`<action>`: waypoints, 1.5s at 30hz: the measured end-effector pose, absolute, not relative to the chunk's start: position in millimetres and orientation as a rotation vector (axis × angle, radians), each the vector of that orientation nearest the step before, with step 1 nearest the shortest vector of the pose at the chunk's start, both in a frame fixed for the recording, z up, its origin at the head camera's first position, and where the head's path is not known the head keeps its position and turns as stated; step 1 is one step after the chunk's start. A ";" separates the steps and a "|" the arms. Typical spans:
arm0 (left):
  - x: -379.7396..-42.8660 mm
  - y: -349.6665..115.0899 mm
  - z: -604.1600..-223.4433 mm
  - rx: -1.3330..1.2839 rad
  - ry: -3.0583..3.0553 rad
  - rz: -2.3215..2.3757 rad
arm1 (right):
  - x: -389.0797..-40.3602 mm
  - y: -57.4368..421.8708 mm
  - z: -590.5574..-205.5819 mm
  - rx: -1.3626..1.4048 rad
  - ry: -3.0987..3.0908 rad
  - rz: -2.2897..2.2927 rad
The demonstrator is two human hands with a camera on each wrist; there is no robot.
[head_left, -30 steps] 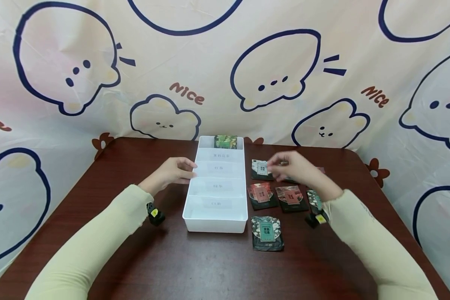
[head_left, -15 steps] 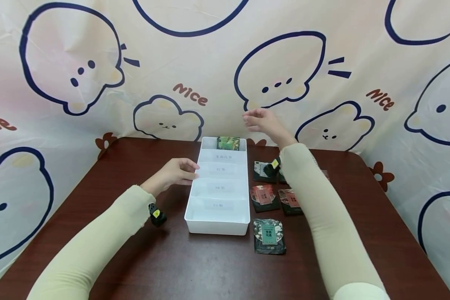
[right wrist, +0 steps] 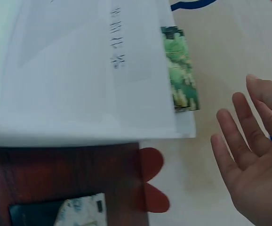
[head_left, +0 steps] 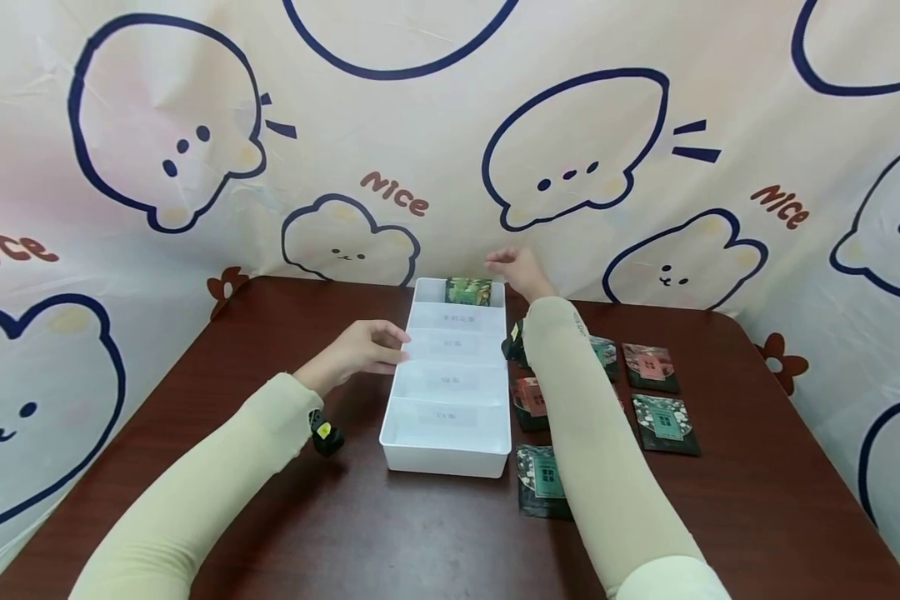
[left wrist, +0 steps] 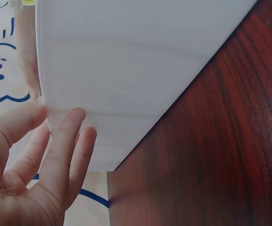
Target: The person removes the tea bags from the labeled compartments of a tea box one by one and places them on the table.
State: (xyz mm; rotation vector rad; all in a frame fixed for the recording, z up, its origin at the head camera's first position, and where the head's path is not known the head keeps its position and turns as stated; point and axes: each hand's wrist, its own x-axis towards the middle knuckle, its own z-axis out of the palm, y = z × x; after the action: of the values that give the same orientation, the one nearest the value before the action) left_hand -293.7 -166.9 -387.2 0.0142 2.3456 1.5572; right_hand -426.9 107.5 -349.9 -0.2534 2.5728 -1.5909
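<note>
A long white compartment box (head_left: 446, 460) with paper labels stands on the table, and a green tea packet (head_left: 468, 292) pokes up from its far compartment. My left hand (head_left: 356, 354) rests its fingertips against the box's left rim and outer wall. In the left wrist view those fingers (left wrist: 63, 155) are fairly straight. My right hand (head_left: 517, 268) hovers by the box's far right corner, apart from it. In the right wrist view it shows loosely spread fingers (right wrist: 228, 132) with nothing in them, near the green packet (right wrist: 180, 70).
Several tea packets lie right of the box, among them a red one (head_left: 650, 367), a dark one with a teal label (head_left: 666, 425) and another (head_left: 542, 482) at the front. My right sleeve (head_left: 607, 442) covers some. A patterned cloth (head_left: 450, 167) hangs behind the brown table (head_left: 307, 533).
My right hand has gone from above the packets to behind the box's far end, rising and then dropping a little. My left hand stays at the box. The whole view has shifted slightly.
</note>
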 end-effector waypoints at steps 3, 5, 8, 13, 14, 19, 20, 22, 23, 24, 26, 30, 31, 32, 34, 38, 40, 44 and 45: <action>-293.1 -164.3 -387.0 0.012 2.345 1.557 | -426.2 107.6 -356.3 -0.201 2.576 -1.536; -292.7 -163.6 -387.0 0.009 2.346 1.560 | -427.2 107.3 -359.9 -0.180 2.571 -1.503; -292.8 -164.2 -387.1 0.005 2.351 1.559 | -430.4 105.6 -362.7 -0.172 2.565 -1.455; -293.5 -165.8 -387.1 -0.003 2.351 1.564 | -434.2 101.2 -361.9 -0.157 2.571 -1.368; -293.4 -166.0 -387.2 -0.003 2.351 1.564 | -434.4 100.5 -361.7 -0.151 2.575 -1.357; -292.6 -165.8 -387.4 0.005 2.353 1.568 | -436.1 97.5 -363.2 -0.088 2.596 -1.349; -292.4 -165.7 -387.4 0.006 2.355 1.567 | -436.5 96.8 -363.8 -0.077 2.600 -1.352; -292.4 -165.6 -387.6 0.008 2.358 1.569 | -436.7 95.3 -364.6 -0.052 2.613 -1.350; -292.4 -165.5 -387.7 0.008 2.358 1.570 | -436.7 94.6 -364.9 -0.038 2.619 -1.348; -292.4 -165.6 -387.7 0.009 2.359 1.569 | -436.6 93.7 -365.1 -0.028 2.624 -1.344; -292.2 -165.7 -387.8 0.013 2.358 1.570 | -436.1 92.0 -365.2 -0.007 2.634 -1.336; -291.0 -166.2 -387.1 0.013 2.362 1.567 | -435.5 88.9 -365.4 0.015 2.650 -1.323; -290.7 -166.2 -386.8 0.010 2.361 1.567 | -435.5 88.2 -365.4 0.019 2.655 -1.317; -290.4 -166.3 -386.5 0.008 2.361 1.567 | -435.6 87.6 -365.3 0.020 2.660 -1.312; -290.0 -166.4 -385.8 0.000 2.356 1.570 | -435.6 86.4 -364.8 0.016 2.677 -1.289; -290.3 -166.2 -385.4 -0.011 2.348 1.578 | -436.6 84.0 -364.6 0.037 2.697 -1.259; -290.4 -166.1 -385.8 -0.013 2.348 1.577 | -437.4 82.8 -365.0 0.055 2.701 -1.255; -290.3 -165.7 -386.8 -0.017 2.344 1.581 | -439.0 81.8 -367.1 0.072 2.713 -1.248; -290.3 -165.5 -387.0 -0.019 2.343 1.582 | -439.4 81.8 -367.8 0.070 2.717 -1.247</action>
State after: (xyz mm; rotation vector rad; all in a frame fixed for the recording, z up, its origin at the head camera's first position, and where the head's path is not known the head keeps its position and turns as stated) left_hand -290.3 -165.5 -387.0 -0.0190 2.3428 1.5818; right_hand -439.4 81.8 -367.8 0.0703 2.7166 -1.2471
